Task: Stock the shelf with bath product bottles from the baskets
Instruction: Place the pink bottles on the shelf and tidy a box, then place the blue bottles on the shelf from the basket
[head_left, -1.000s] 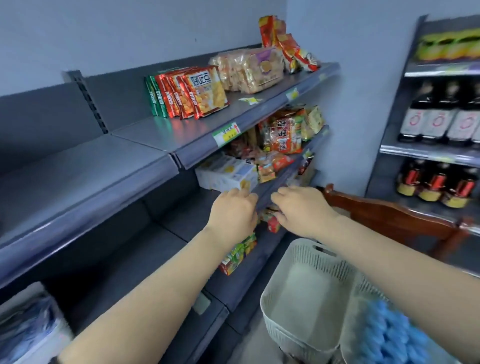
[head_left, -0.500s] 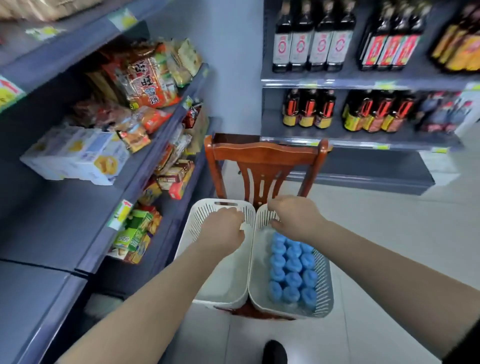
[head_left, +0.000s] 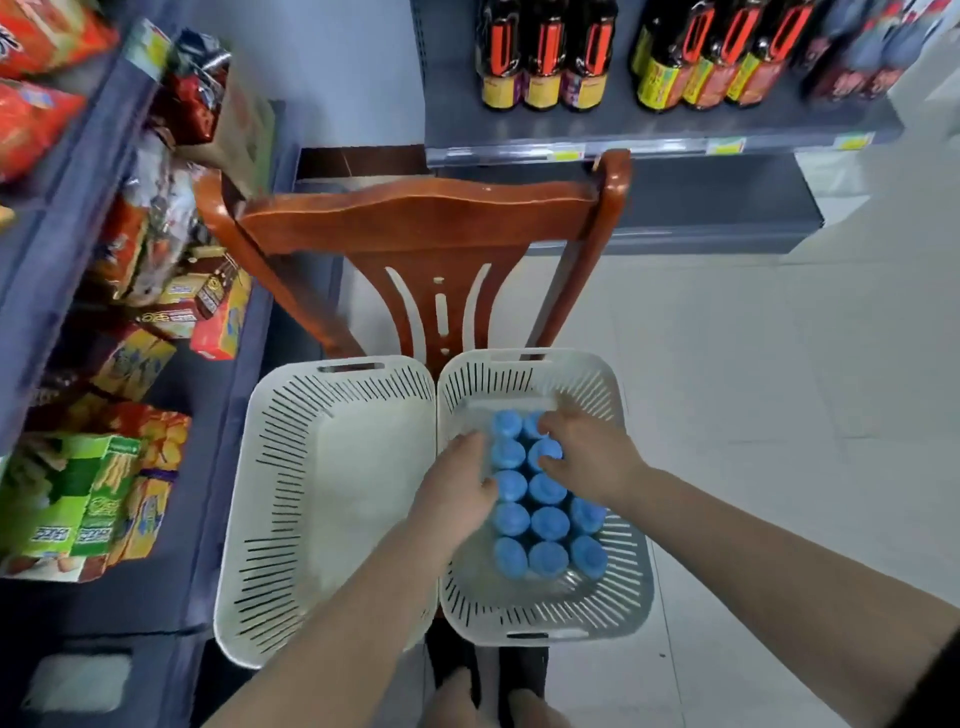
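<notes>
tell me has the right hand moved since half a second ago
Yes. The right hand was at the far rim of the right basket; now it has come down inside, onto the blue bottle caps.

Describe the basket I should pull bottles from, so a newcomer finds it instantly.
Find the brown wooden chair in the aisle; two white slotted baskets sit side by side on its seat. Take the right basket: it alone holds blue-capped bottles, with both hands in it, while the left basket looks empty.
</notes>
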